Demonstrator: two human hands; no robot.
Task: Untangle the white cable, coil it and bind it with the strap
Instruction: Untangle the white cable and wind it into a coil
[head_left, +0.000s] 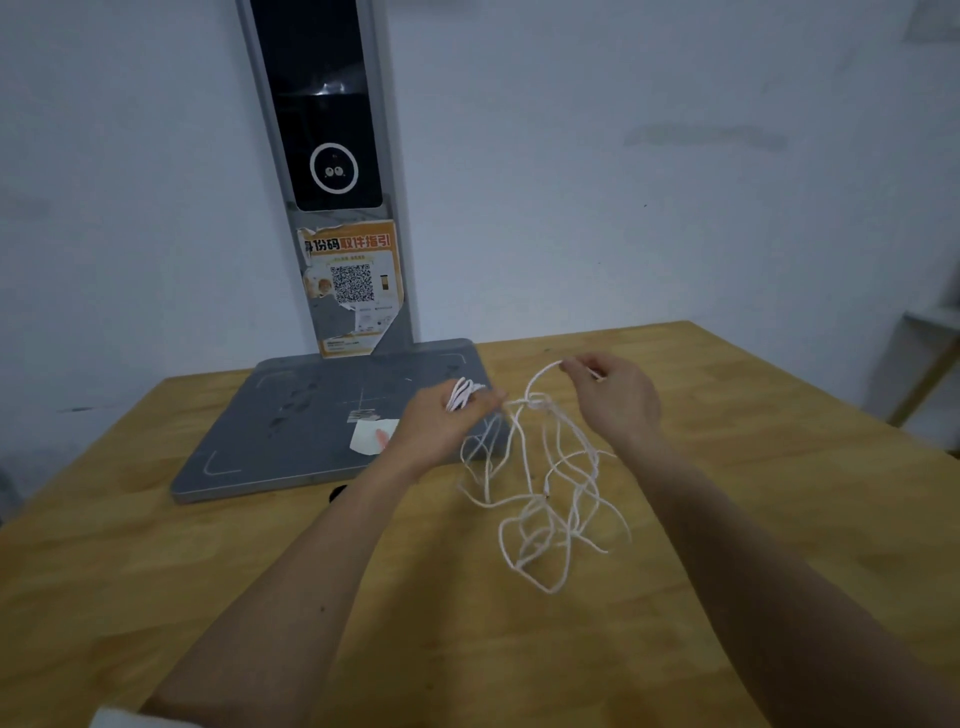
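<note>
A thin white cable (540, 499) hangs in a loose tangle above the wooden table (156, 561), with a knot near its top between my hands. My left hand (441, 421) is raised over the table and holds several wound turns of the cable around its fingers. My right hand (615, 397) is level with it, a little to the right, and pinches a strand that arcs up from the knot. The lower loops dangle down toward the tabletop. A small dark object (337, 491) peeks out by my left forearm; I cannot tell whether it is the strap.
A grey scanner base plate (291, 415) lies at the table's back left, with a tall grey post (332, 156) carrying a dark screen and an orange QR sticker. A white slip of paper (371, 434) lies on the plate. A pale wall stands behind.
</note>
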